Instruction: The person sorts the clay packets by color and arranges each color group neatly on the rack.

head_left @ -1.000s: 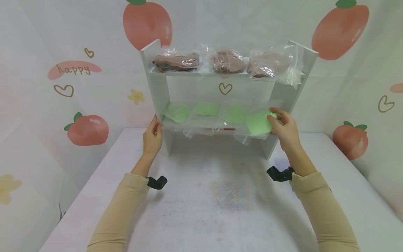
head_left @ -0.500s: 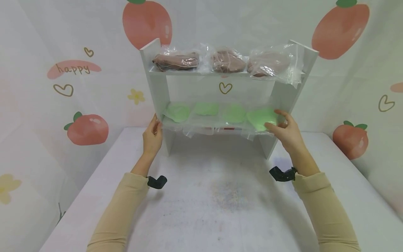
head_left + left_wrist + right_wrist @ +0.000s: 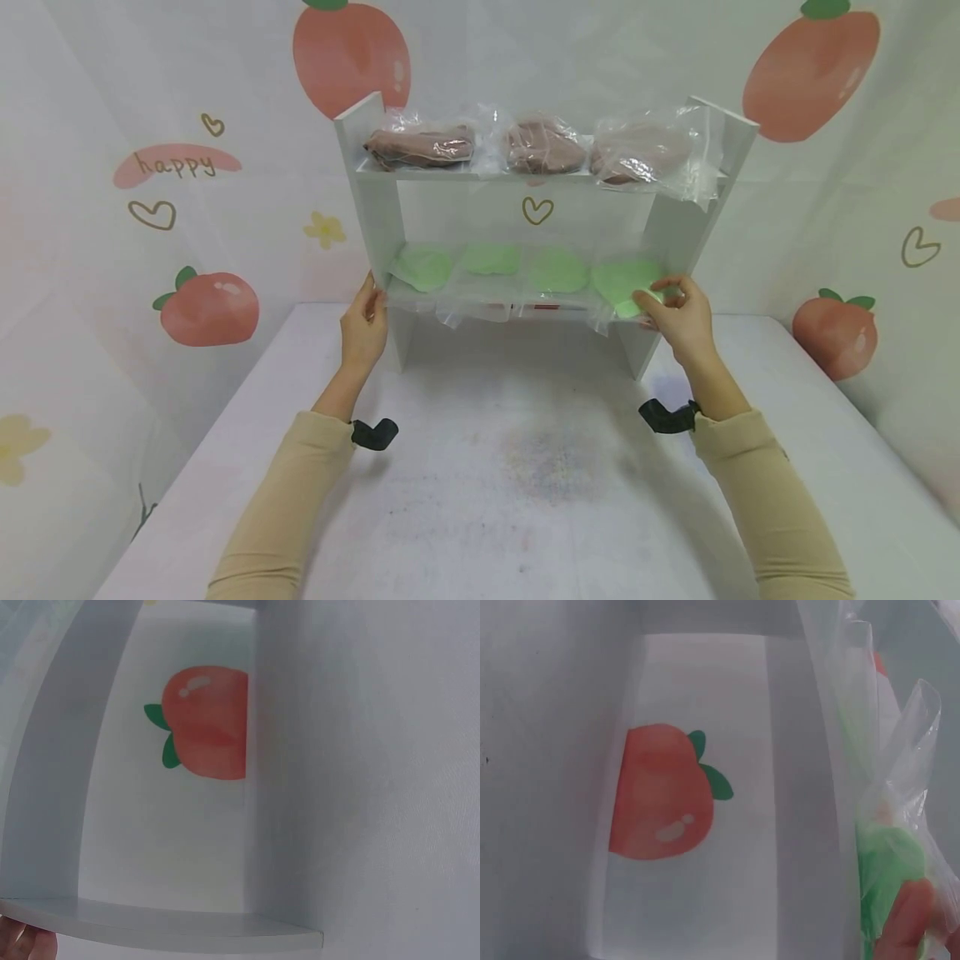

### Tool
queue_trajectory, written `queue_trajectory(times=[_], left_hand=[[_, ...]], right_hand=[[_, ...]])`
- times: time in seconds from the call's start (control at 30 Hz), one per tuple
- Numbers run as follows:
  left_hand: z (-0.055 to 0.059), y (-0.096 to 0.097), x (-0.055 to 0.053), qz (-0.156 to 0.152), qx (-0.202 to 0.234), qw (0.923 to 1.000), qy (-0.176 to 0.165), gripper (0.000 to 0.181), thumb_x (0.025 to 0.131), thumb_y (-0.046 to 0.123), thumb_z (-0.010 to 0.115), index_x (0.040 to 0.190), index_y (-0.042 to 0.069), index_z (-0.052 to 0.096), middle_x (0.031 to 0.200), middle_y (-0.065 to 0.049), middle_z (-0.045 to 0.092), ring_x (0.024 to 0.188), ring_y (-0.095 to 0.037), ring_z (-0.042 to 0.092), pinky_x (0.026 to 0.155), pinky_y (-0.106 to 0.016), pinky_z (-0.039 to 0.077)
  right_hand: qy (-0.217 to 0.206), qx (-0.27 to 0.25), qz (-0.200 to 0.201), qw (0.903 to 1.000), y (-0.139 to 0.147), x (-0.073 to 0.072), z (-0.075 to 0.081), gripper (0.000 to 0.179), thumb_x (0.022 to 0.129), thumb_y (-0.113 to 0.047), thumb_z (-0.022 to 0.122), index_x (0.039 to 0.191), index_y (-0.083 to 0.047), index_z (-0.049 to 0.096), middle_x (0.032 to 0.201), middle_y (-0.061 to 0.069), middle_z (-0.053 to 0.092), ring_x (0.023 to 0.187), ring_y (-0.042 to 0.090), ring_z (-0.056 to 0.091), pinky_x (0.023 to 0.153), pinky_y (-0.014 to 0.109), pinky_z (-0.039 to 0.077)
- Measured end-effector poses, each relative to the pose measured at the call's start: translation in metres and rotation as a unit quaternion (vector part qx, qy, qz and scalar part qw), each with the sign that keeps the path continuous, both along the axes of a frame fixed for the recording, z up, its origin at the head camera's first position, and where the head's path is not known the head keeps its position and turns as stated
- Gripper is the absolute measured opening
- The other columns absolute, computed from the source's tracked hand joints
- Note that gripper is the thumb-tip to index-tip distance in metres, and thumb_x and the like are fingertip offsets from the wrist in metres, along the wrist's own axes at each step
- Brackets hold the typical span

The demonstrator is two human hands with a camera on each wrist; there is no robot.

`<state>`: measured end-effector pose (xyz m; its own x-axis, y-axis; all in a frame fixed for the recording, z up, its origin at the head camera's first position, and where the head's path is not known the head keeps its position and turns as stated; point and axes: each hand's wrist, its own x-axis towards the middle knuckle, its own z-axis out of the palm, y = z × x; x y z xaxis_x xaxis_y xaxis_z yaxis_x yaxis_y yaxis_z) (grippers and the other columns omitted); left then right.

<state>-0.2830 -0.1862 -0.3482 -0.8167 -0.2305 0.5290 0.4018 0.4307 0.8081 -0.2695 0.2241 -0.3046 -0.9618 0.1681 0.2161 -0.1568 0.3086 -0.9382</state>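
Note:
My left hand (image 3: pixel 364 333) holds the left side panel of a white two-tier shelf (image 3: pixel 375 200), at the height of its lower board. Its fingertips show at the lower left corner of the left wrist view. At the other end, my right hand (image 3: pixel 684 317) pinches the front of a clear plastic bag with a flat green piece (image 3: pixel 626 282) in it, lying on the right end of the lower board. In the right wrist view its fingers (image 3: pixel 909 919) lie against the green piece (image 3: pixel 892 862), with the clear bag bunched upward around it.
Several more bagged green pieces (image 3: pixel 558 271) line the lower board, their clear ends hanging over its front edge. Three clear bags of brown things (image 3: pixel 543 148) sit on the top board. The shelf stands on a white table (image 3: pixel 487 483) before a fruit-printed curtain (image 3: pixel 247 67).
The green bag at the right has moved back onto the board and lies flatter. My right hand let its fingers spread, then drew them in at the bag's front. My left hand stays put.

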Motion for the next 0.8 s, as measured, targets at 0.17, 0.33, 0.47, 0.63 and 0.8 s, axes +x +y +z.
queue_trajectory(times=[0.17, 0.33, 0.47, 0.63, 0.8], left_hand=[[0.0, 0.0, 0.0, 0.0, 0.002, 1.0, -0.001, 0.045, 0.098, 0.009, 0.046, 0.142, 0.007, 0.039, 0.131, -0.026, 0.053, 0.116, -0.038, 0.056, 0.099, -0.048, 0.049], [-0.001, 0.0, 0.0, 0.0, 0.004, 1.0, 0.001, 0.044, 0.097, 0.009, 0.046, 0.141, 0.007, 0.04, 0.13, -0.025, 0.054, 0.116, -0.037, 0.057, 0.099, -0.048, 0.049], [-0.001, 0.0, -0.001, -0.002, 0.009, 1.0, 0.004, 0.044, 0.097, 0.01, 0.046, 0.141, 0.007, 0.04, 0.131, -0.024, 0.054, 0.116, -0.037, 0.057, 0.098, -0.047, 0.049], [0.0, 0.001, -0.001, -0.001, 0.01, 0.9999, 0.003, 0.044, 0.098, 0.01, 0.046, 0.141, 0.007, 0.04, 0.13, -0.025, 0.054, 0.115, -0.037, 0.058, 0.098, -0.048, 0.049], [0.0, 0.001, -0.001, 0.001, 0.011, 0.9999, -0.006, 0.044, 0.098, 0.01, 0.046, 0.141, 0.007, 0.04, 0.131, -0.025, 0.054, 0.116, -0.037, 0.057, 0.099, -0.047, 0.049]], right_hand=[[-0.013, 0.0, -0.001, 0.9999, -0.002, 0.001, -0.001, 0.028, 0.09, -0.019, 0.06, 0.112, -0.005, 0.053, 0.084, 0.001, 0.035, 0.054, -0.005, 0.052, 0.061, 0.012, 0.056], [-0.042, 0.021, 0.019, 0.9987, 0.0, 0.005, 0.0, 0.051, 0.092, -0.026, 0.056, 0.131, 0.005, 0.045, 0.085, 0.001, 0.043, 0.059, -0.004, 0.057, 0.064, 0.013, 0.057], [-0.066, 0.047, 0.059, 0.995, 0.007, 0.008, 0.001, 0.059, 0.093, -0.033, 0.053, 0.139, 0.001, 0.038, 0.089, -0.001, 0.05, 0.064, -0.002, 0.061, 0.066, 0.014, 0.057], [-0.088, 0.091, 0.117, 0.985, 0.016, 0.012, 0.004, 0.068, 0.092, -0.034, 0.057, 0.147, -0.007, 0.028, 0.092, 0.002, 0.048, 0.067, -0.001, 0.062, 0.07, 0.013, 0.057], [-0.098, 0.127, 0.153, 0.975, 0.021, 0.013, 0.005, 0.074, 0.09, -0.028, 0.061, 0.15, -0.011, 0.02, 0.091, 0.004, 0.048, 0.07, 0.002, 0.062, 0.074, 0.012, 0.055]])
